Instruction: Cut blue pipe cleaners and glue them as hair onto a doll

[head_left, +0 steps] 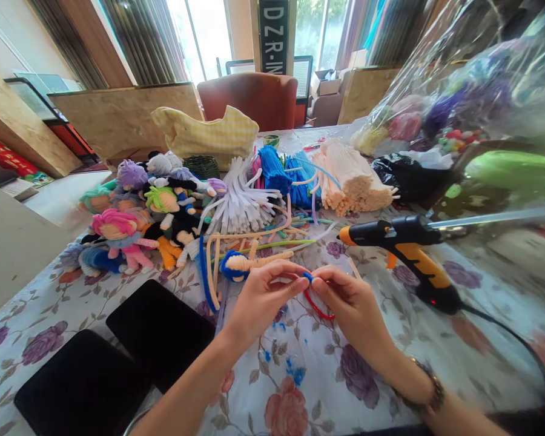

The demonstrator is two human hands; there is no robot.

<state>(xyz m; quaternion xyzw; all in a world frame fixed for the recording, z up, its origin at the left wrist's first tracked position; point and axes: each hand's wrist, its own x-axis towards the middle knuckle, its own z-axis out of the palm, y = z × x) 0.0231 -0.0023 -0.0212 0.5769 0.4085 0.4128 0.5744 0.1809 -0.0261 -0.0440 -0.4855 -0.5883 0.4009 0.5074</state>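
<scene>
The left hand (270, 289) and right hand (355, 303) pinch a small, narrow blue piece (307, 277), apparently fuzzy, likely light, soft and easily crushed; fingertips at its ends suit it.

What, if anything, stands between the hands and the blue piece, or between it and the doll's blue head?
Nothing visible separates the left hand or right hand from the blue piece; both pinch it. Between it and the doll's blue head lies the left hand itself.
</scene>
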